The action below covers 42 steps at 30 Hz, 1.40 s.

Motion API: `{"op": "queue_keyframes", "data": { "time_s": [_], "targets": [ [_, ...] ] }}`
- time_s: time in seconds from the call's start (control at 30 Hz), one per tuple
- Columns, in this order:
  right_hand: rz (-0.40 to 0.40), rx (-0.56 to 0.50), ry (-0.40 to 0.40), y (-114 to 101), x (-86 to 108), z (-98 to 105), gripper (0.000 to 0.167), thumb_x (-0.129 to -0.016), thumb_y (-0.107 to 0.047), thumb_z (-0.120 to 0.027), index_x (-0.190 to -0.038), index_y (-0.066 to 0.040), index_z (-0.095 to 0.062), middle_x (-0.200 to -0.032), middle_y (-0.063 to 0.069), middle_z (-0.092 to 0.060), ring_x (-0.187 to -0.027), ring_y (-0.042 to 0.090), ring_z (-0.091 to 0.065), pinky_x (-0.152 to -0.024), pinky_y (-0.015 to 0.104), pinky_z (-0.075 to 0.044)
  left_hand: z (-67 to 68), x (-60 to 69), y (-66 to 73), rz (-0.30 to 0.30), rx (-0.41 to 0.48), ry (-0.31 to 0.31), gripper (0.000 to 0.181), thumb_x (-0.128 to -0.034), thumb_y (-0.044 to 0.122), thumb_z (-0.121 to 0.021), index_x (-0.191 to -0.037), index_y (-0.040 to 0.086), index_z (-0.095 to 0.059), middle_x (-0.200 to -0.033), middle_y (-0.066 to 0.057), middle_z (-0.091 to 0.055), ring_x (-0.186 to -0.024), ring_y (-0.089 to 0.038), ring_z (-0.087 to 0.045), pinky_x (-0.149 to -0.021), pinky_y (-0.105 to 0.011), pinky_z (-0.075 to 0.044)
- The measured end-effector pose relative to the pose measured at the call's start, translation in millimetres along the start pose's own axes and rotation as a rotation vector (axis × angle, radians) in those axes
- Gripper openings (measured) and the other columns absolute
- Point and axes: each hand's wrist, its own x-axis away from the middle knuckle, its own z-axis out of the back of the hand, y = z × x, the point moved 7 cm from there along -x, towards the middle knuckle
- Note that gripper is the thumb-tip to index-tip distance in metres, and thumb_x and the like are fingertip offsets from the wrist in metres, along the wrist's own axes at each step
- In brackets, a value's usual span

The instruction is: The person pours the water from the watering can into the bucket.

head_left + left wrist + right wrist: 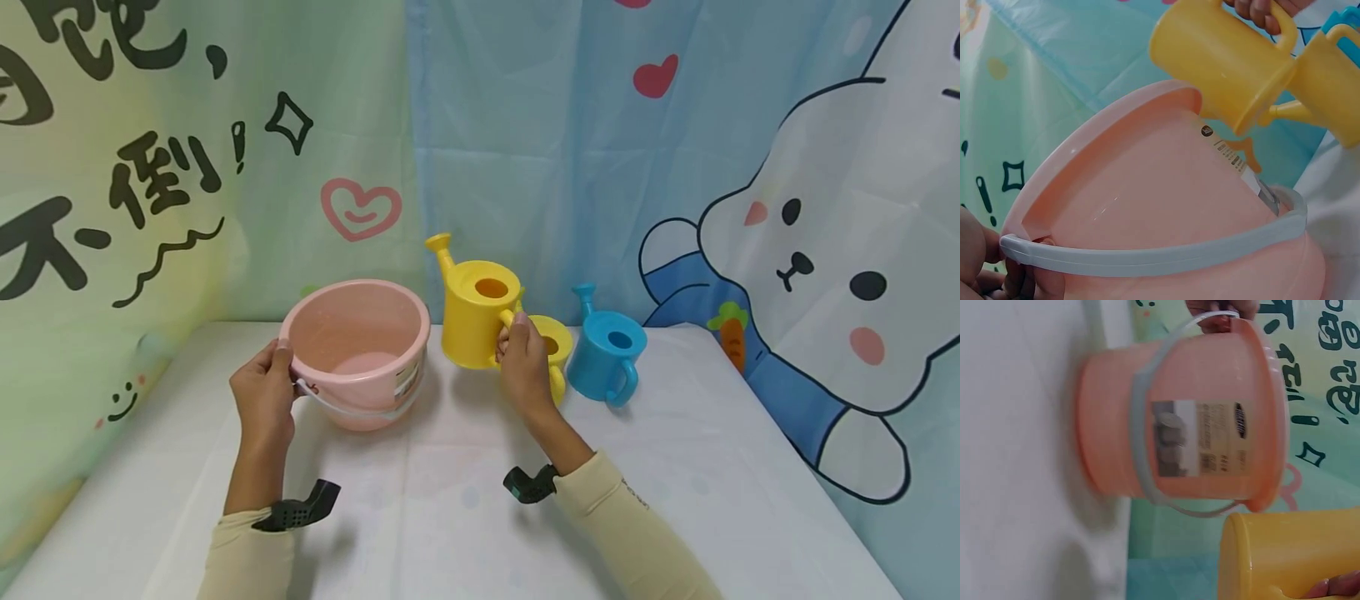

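A pink bucket [360, 379] with a grey-white handle [1147, 259] is gripped at its left rim by my left hand [266, 387], thumb on the rim. My right hand [525, 362] holds a yellow watering can [472, 321] by its handle, just right of the bucket, spout pointing up and left. In the right wrist view the can [1297, 550] is close to the rim of the bucket [1210, 375]. Behind my right hand stands a second yellow watering can [551, 337], partly hidden.
A blue watering can [606, 354] stands to the right of the yellow ones. The white table [450, 517] ends at a printed curtain [495, 125] with a rabbit figure, hearts and lettering. Black wrist devices [300, 507] are strapped on both forearms.
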Motion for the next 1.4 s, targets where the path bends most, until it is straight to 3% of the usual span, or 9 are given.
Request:
{"op": "queue_keyframes", "data": {
  "time_s": [0.27,0.47,0.67,0.87,1.1,1.4],
  "targets": [
    [-0.03,-0.012,-0.004,23.3,9.6,-10.9,0.044,-0.108,-0.038,-0.025,-0.088,-0.005,-0.046,-0.076,0.013,-0.044,-0.069,0.026,-0.045,-0.064,0.025,-0.041,0.1,0.2,0.1,-0.003,-0.002,0.004,0.049,-0.101,0.031,-0.053,-0.141,0.004,-0.05,-0.101,-0.014,-0.058,-0.064,-0.009,-0.056,-0.054,-0.016,-0.052],
    [-0.052,-0.023,-0.029,43.2,14.9,-16.1,0.044,-0.109,-0.031,-0.024,-0.091,0.003,-0.047,-0.077,0.016,-0.044,-0.066,0.021,-0.043,-0.061,0.024,-0.04,0.0,-0.2,-0.8,0.005,-0.013,0.009,0.048,-0.101,0.032,-0.053,-0.141,0.005,-0.051,-0.1,-0.014,-0.057,-0.066,-0.008,-0.054,-0.054,-0.015,-0.052],
    [-0.059,-0.044,-0.044,58.5,18.1,-18.1,0.042,-0.109,-0.027,-0.025,-0.092,0.003,-0.049,-0.073,0.008,-0.044,-0.065,0.017,-0.042,-0.059,0.023,-0.04,0.3,-0.3,-1.2,0.006,-0.019,0.013,0.048,-0.1009,0.032,-0.053,-0.14,0.005,-0.052,-0.1,-0.014,-0.057,-0.067,-0.008,-0.054,-0.055,-0.014,-0.051],
    [-0.092,0.009,-0.045,68.5,18.7,-17.5,0.04,-0.109,-0.028,-0.026,-0.09,-0.002,-0.048,-0.073,0.004,-0.043,-0.065,0.017,-0.042,-0.059,0.023,-0.039,0.1,-1.4,-1.3,0.003,-0.016,0.017,0.048,-0.1007,0.032,-0.054,-0.14,0.005,-0.052,-0.098,-0.013,-0.058,-0.067,-0.008,-0.054,-0.054,-0.014,-0.051],
    [-0.127,0.05,-0.057,77.6,16.5,-18.1,0.037,-0.109,-0.028,-0.027,-0.092,-0.003,-0.049,-0.078,0.009,-0.045,-0.069,0.019,-0.044,-0.063,0.027,-0.04,0.7,-1.0,-0.7,-0.004,0.0,0.017,0.048,-0.1008,0.031,-0.054,-0.14,0.003,-0.051,-0.098,-0.015,-0.058,-0.063,-0.008,-0.055,-0.052,-0.015,-0.051],
    [-0.12,0.122,-0.055,80.3,16.1,-18.5,0.037,-0.109,-0.028,-0.027,-0.091,-0.004,-0.049,-0.08,0.007,-0.045,-0.074,0.022,-0.045,-0.067,0.031,-0.04,-0.5,-0.8,0.4,-0.014,0.004,0.018,0.048,-0.1008,0.03,-0.054,-0.14,0.003,-0.051,-0.099,-0.015,-0.058,-0.063,-0.008,-0.055,-0.053,-0.016,-0.052]
  ]
}}
